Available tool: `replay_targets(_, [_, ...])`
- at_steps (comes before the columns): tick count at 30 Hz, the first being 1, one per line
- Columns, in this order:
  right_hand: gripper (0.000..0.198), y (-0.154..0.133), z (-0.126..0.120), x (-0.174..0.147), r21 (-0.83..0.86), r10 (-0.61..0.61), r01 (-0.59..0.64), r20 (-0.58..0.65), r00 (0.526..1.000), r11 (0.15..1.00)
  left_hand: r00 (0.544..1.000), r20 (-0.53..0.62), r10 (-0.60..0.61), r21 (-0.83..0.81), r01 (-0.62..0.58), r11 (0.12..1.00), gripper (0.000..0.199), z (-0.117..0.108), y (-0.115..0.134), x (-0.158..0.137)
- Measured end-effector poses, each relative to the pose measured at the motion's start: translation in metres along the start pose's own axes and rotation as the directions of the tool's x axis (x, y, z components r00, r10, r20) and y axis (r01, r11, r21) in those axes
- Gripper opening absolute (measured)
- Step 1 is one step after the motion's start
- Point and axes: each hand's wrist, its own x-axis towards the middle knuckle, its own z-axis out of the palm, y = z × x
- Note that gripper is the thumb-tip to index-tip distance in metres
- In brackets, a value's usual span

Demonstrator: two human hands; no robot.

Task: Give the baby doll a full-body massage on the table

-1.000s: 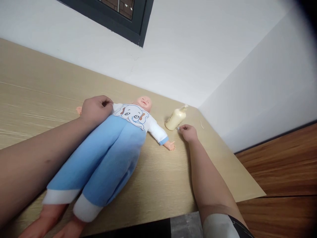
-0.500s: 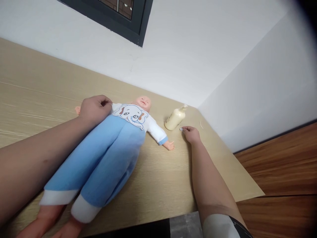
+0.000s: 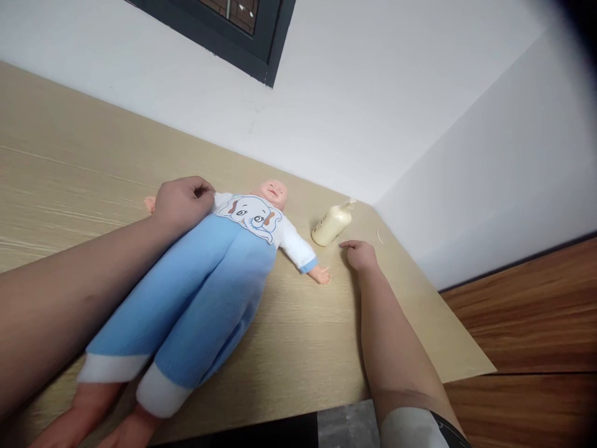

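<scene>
A baby doll lies on its back on the table, in light blue trousers and a white top with an elephant face. My left hand is closed at the doll's sleeve, on the side away from the bottle; the fingertips are partly hidden. Beyond the doll's outstretched other hand, a cream-coloured pump bottle stands upright. My right hand rests on the table just right of the bottle, not touching it. Its fingers are drawn together with the index finger pointing towards the bottle; anything between them is hidden.
The pale wood table meets a white wall at the back. A thin white strip lies near its right edge. Brown wood-grained panels stand beyond that edge. A dark window frame is in the wall above.
The small light blue thing at my right fingertips no longer shows. My right index finger now points out. My left hand stays at the doll's sleeve. The view has shifted slightly.
</scene>
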Motion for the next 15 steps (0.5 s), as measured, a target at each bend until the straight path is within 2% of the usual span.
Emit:
replay_targets(3, [0.036,-0.0012,0.0003,0.0000,-0.011,-0.003,0.003,-0.012,1.000,1.000,1.000,0.002,0.002,0.011,-0.002,1.000,0.025,0.0001,0.0003,0.0001])
replay_targets(9, [0.041,0.0042,0.0005,0.0009,0.004,0.017,-0.017,-0.110,0.994,1.000,1.000,0.014,-0.005,0.004,0.005,1.000,0.023,0.0007,-0.0011,0.0017])
replay_targets(15, [0.051,0.0002,0.0080,0.0038,0.021,-0.033,0.035,-0.085,0.996,0.999,1.000,0.005,0.001,0.025,-0.001,1.000,0.024,0.0021,-0.0033,0.0024])
